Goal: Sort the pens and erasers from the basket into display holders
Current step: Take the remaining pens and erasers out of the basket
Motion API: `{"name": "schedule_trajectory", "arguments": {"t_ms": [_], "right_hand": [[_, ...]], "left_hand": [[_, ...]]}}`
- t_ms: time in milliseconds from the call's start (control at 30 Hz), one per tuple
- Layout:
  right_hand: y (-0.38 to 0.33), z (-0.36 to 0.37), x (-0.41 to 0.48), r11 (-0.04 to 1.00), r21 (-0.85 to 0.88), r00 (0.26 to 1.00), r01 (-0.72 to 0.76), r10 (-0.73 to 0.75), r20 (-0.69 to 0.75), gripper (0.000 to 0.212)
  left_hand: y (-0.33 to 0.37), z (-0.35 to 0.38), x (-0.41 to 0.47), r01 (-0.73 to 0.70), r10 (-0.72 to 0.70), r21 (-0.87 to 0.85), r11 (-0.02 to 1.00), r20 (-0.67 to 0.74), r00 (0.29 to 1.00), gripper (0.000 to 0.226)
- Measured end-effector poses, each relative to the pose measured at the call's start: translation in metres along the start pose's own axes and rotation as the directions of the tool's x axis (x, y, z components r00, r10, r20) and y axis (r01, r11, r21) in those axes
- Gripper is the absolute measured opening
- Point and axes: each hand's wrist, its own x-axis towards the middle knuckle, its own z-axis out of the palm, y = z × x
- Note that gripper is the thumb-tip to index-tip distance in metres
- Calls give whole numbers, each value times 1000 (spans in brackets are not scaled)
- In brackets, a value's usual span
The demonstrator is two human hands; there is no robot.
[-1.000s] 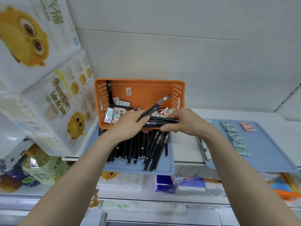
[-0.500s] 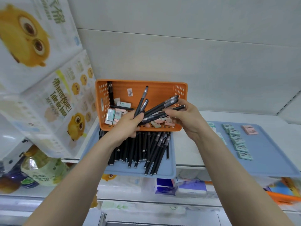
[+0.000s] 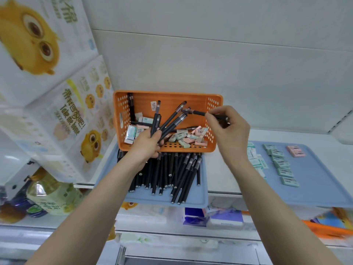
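Orange plastic dead ahead: the basket (image 3: 191, 100) sits just beyond both hands, its inside open to view. The left hand (image 3: 147, 144) is at the near wall with its fingers wrapped tight round the lower ends of a bunch of black pens (image 3: 168, 121). They fan up and out over the basket, grey grips at the top.

Over to the right hand (image 3: 229, 131), raised at the basket's right wall. Thumb and fingertips are pinched on a single black pen (image 3: 198, 112), held almost level. Its far end points left toward the fan, close to the tip of the outermost pen. Whether the two touch, I cannot tell.

Between the hands, down on the basket floor, lies a jumble of loose erasers (image 3: 183, 136), mint green and pink. One more dark pen (image 3: 130, 106) stands against the left wall, up beyond the left hand.

Right under the left wrist is a blue tray (image 3: 191, 201), and a thick row of black pens (image 3: 172, 173) lies on it side by side, ends toward the camera. Out past the right forearm, a second blue tray (image 3: 315, 184) holds green erasers (image 3: 282, 165) in lines, and pink erasers (image 3: 296, 151) lie at its far corner.

Wide of the left arm are stacked tissue packs (image 3: 47, 92) printed with a yellow owl, and a yellow-green bottle (image 3: 51, 196) stands below them.
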Motion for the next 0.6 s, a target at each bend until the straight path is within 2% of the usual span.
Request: {"name": "schedule_trajectory", "arguments": {"t_ms": [100, 167, 300, 367, 500, 600], "right_hand": [[3, 20, -17, 929, -238, 949, 282, -233, 214, 9], [10, 34, -28, 869, -295, 888, 398, -285, 360, 10], [21, 39, -27, 887, -277, 843, 370, -195, 501, 19], [26, 37, -23, 870, -297, 796, 394, -162, 583, 22], [31, 35, -18, 834, -309, 719, 458, -143, 680, 20], [34, 30, -15, 808, -317, 699, 496, -155, 698, 21]], "left_hand": [[5, 16, -3, 37, -25, -140, 989, 84, 996, 24], [10, 27, -4, 48, -25, -227, 973, 102, 994, 24], [14, 35, -4, 72, -53, -307, 949, 67, 996, 22], [13, 35, -3, 63, -45, -326, 943, 63, 997, 22], [5, 38, -2, 30, -6, -269, 963, 91, 996, 26], [1, 39, -2, 10, 9, -181, 983, 100, 995, 24]]}}
